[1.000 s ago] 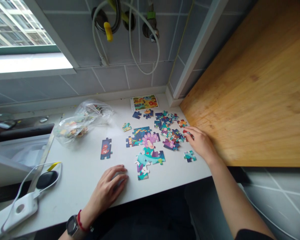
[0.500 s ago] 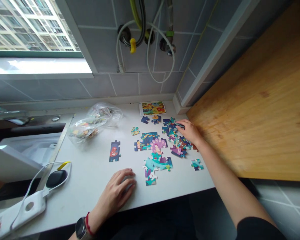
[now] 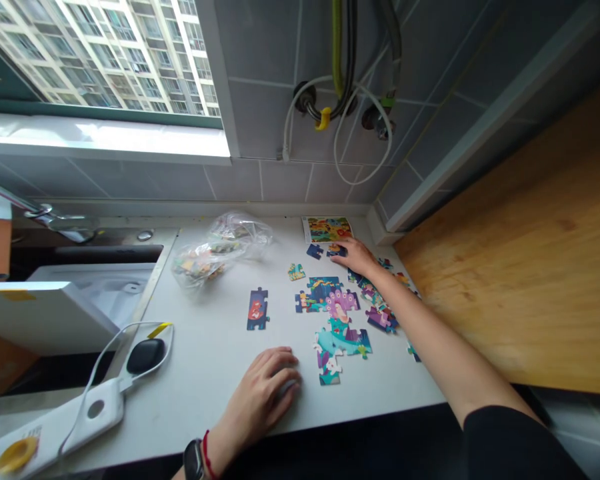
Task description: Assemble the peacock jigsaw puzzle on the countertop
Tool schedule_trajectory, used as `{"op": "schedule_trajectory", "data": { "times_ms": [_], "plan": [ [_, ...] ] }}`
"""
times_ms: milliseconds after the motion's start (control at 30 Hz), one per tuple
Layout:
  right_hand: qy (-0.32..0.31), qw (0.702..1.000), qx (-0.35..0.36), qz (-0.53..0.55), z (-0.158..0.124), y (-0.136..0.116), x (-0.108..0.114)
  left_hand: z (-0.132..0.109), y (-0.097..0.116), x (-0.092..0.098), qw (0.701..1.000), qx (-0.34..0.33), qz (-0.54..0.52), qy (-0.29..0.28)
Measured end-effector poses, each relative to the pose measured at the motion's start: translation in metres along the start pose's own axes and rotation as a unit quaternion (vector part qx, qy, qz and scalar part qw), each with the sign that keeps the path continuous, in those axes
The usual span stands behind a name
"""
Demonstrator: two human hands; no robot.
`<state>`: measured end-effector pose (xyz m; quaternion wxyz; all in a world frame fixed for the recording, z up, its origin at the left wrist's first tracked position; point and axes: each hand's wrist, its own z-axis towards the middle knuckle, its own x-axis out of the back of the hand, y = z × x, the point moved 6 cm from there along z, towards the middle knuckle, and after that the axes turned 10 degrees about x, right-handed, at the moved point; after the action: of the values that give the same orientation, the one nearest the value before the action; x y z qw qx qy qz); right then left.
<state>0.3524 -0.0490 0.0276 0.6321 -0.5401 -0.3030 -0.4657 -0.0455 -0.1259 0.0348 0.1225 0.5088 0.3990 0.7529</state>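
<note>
The left hand (image 3: 260, 398) rests on the white counter (image 3: 205, 360), fingers loosely curled and holding nothing, just left of the assembled jigsaw section (image 3: 333, 310). Farther off, the right hand (image 3: 357, 258) is nearest a small jigsaw piece (image 3: 336, 251), its fingertips at the piece's right edge; whether they grip it, I cannot tell.

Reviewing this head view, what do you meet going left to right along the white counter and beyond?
White corded device, black oval pod, dark blue puzzle strip, assembled peacock puzzle section, wooden board.
</note>
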Motion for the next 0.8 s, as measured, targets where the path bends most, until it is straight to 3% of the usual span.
{"op": "schedule_trajectory", "data": {
  "times_ms": [367,667,800],
  "plan": [
    [0.103,0.993,-0.038,0.042,-0.030,0.010,0.015,0.002,-0.002,0.000,1.000,0.009,-0.023,0.000],
    [0.183,0.983,0.004,0.016,-0.063,-0.025,0.032,0.002,0.001,-0.003,1.000,0.005,-0.004,0.009],
    [0.208,0.978,0.006,-0.004,-0.078,-0.033,0.036,0.007,0.006,-0.001,0.998,-0.025,0.063,-0.009]
  ]
}}
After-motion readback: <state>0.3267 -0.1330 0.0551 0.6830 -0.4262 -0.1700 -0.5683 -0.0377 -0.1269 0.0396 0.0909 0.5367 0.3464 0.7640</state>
